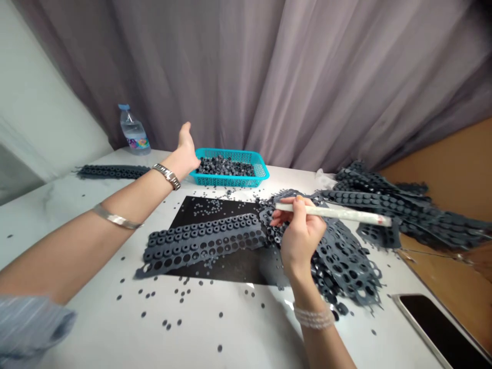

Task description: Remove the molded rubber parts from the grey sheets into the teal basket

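Observation:
My left hand [187, 149] is stretched out to the left end of a turquoise plastic basket [230, 181], its thumb raised apart and its other fingers mostly hidden. Small black rubber parts [226, 166] fill the basket. My right hand [302, 236] grips a white stick [342, 212] with a reddish mark near its right end. Beneath that hand lies a heap of punched black rubber sheets [346, 256] and loose parts. To its left, a black rubber sheet [203, 238] bears rows of round ring-shaped pieces along its far side and open holes along its near side.
A flat black mat [226, 266] lies under the sheet, with small black discs [179, 322] scattered around. A water bottle [135, 134] and another rubber strip [113, 171] are at the back left. More sheets [407, 205] pile up at right, near a phone [442, 328]. A curtain [230, 72] hangs behind.

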Demonstrator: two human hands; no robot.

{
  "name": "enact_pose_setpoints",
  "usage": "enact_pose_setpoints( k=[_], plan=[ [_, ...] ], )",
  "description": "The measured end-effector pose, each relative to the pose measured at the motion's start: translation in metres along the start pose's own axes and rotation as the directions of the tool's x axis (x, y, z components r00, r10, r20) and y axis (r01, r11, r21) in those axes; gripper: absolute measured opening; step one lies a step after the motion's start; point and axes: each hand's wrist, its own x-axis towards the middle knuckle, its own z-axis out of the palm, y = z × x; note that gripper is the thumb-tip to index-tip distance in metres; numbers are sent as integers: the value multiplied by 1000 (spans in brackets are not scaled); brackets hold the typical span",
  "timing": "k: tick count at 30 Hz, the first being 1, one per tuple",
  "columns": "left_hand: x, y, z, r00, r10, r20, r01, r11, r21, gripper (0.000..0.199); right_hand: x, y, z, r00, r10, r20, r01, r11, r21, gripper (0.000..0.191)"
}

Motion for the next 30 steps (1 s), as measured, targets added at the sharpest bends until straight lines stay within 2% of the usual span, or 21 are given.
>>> enact_pose_setpoints(
  k=[1, 2, 3, 4, 6, 8, 10, 13, 16, 20, 25, 30],
  plan=[
    [-17, -2, -4, 999, 4, -38, -3, 1000, 21, 58, -1, 2, 2, 998, 29, 56, -29, 1000, 1, 26],
    [-37, -5, -8, 999, 34, -12, -33, 996, 82, 47, -2, 5, 5, 989, 67, 128, -66, 998, -9, 26],
    [-59, -7, -12, 993, 81, 82, -97, 973, 208, 37, -4, 8, 8, 971, 109, 211, -104, 994, -35, 27],
    [-83, -11, -15, 969, 85, 230, -168, 915, 368, 29, -7, 13, 11, 944, 149, 294, -132, 988, -76, 28],
    [-129, -21, -23, 894, -12, 448, -311, 703, 639, 17, -17, 21, 19, 875, 197, 443, -130, 976, -177, 32],
    [-166, -35, -32, 855, -49, 516, -417, 526, 741, 18, -29, 27, 26, 806, 202, 557, -67, 965, -254, 34],
    [-190, -52, -40, 852, -50, 522, -446, 454, 772, 22, -42, 29, 33, 745, 197, 638, 6, 954, -301, 34],
    [-199, -74, -50, 853, -32, 521, -454, 447, 771, 31, -57, 28, 41, 691, 206, 693, 73, 934, -350, 32],
    [-194, -84, -52, 857, 6, 516, -449, 502, 739, 28, -65, 29, 45, 687, 174, 705, 141, 920, -365, 31],
    [-193, -81, -46, 862, 49, 505, -438, 574, 692, 21, -67, 34, 46, 695, 102, 711, 228, 907, -353, 33],
    [-199, -73, -39, 877, 43, 478, -410, 584, 700, 18, -68, 35, 46, 692, 86, 717, 242, 908, -343, 33],
    [-199, -75, -39, 879, 48, 474, -407, 593, 695, 16, -69, 32, 45, 675, 77, 734, 286, 890, -356, 37]
  ],
)
